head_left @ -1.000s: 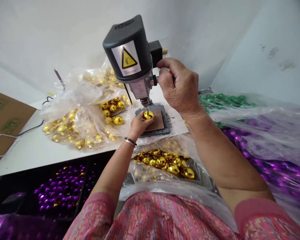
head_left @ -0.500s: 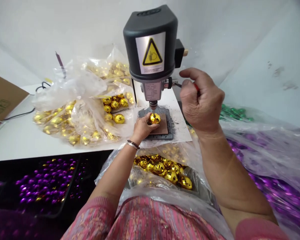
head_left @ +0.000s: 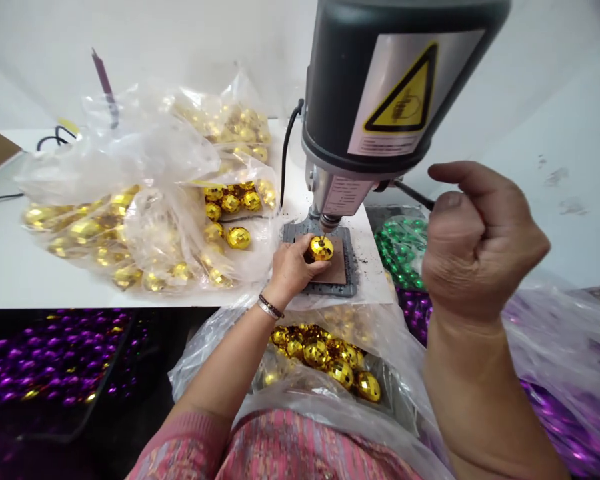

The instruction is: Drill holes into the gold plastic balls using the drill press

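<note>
Head view — pinching 1 gold ball (head_left: 321, 248) between thumb and fingers of the left hand (head_left: 293, 267), pressed onto the brown pad (head_left: 338, 271) of the bench drill (head_left: 395, 93), straight under the chuck (head_left: 329, 222) and almost touching it. Closed in a fist about the thin lever (head_left: 413, 195) with the right hand (head_left: 480, 247) — up and right of the ball, well apart. Left of the drill, bags of gold balls (head_left: 145, 200); below, a tray (head_left: 325, 353) of more; right, green beads (head_left: 400, 247).

The left hand (head_left: 293, 265) pinches a gold faceted ball (head_left: 321, 248) on the brown pad (head_left: 337, 270) under the bench drill (head_left: 380, 100). The right hand (head_left: 477, 247) is fisted around the drill's lever (head_left: 413, 195). Bagged gold balls (head_left: 145, 220) lie on the white worktop (head_left: 10, 280).
</note>
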### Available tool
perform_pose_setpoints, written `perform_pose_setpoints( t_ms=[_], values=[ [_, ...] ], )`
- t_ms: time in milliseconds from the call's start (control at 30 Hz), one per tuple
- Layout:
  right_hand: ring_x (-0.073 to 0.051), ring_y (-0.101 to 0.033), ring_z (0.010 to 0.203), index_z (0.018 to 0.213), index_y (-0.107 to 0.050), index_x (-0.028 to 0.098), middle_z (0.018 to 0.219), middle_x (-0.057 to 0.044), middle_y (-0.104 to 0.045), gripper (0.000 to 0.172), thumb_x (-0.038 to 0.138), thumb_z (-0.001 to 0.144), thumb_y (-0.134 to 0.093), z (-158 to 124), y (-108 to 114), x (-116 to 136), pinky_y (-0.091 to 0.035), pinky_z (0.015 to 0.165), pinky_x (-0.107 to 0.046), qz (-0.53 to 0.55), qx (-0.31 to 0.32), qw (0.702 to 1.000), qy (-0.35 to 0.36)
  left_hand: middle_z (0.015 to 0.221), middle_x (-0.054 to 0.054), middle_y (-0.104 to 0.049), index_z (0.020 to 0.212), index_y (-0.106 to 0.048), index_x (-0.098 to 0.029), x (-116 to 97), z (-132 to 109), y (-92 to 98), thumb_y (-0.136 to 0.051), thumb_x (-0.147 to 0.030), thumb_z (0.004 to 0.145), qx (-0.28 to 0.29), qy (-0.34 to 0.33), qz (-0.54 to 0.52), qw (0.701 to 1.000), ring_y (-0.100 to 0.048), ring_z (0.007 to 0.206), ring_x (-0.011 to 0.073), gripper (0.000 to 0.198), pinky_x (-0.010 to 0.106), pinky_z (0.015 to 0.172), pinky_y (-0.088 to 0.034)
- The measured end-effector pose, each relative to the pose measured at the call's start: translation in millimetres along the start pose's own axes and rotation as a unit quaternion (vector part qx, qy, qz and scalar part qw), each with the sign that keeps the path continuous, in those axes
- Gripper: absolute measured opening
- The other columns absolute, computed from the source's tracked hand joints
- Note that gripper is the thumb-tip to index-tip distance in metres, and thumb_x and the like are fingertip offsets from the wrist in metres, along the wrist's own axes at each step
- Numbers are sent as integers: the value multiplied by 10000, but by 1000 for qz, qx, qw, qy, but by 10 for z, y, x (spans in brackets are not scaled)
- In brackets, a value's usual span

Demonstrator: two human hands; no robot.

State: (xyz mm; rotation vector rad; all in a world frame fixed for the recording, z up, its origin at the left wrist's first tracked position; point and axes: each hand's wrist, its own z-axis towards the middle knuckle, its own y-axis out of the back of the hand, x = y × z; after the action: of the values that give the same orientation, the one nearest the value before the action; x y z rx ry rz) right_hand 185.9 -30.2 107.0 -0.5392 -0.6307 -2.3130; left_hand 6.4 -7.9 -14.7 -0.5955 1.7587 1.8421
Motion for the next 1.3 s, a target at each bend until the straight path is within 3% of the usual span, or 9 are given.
perform_pose_setpoints(
  t_ms=[200,767,1067,1300],
  values=[
    [-43,-447,574,1124,-769,213,647,27,-564,329,299,928,-520,-36,14,6,-449,598,-217,-16,-7,1000,-10,1090,73,-768,1298,-678,-249,-36,-3,23,-814,-410,770,9,7,-6,1000,-645,1017,300,569,365,888,-474],
    [-106,-645,768,1107,-772,189,953,-28,-743,339,299,954,-490,-57,35,-52,-541,752,-282,-26,22,998,44,1105,84,-772,1323,-682,-255,-20,16,36,-828,-406,755,19,15,-27,999,-643,1088,323,605,393,955,-476],
    [-64,-509,618,1073,-779,159,768,-7,-670,320,267,913,-522,-57,23,-30,-455,631,-244,-10,14,1000,19,1096,84,-774,1375,-657,-257,19,53,71,-839,-439,740,39,12,-30,999,-666,1035,310,686,370,896,-495],
    [-45,-518,653,1073,-766,144,821,-4,-688,312,250,916,-518,-66,11,-54,-457,667,-224,-3,17,999,31,1155,77,-765,1426,-616,-279,10,34,85,-806,-486,770,46,17,1,999,-648,1105,312,714,379,944,-492]
  ],
)
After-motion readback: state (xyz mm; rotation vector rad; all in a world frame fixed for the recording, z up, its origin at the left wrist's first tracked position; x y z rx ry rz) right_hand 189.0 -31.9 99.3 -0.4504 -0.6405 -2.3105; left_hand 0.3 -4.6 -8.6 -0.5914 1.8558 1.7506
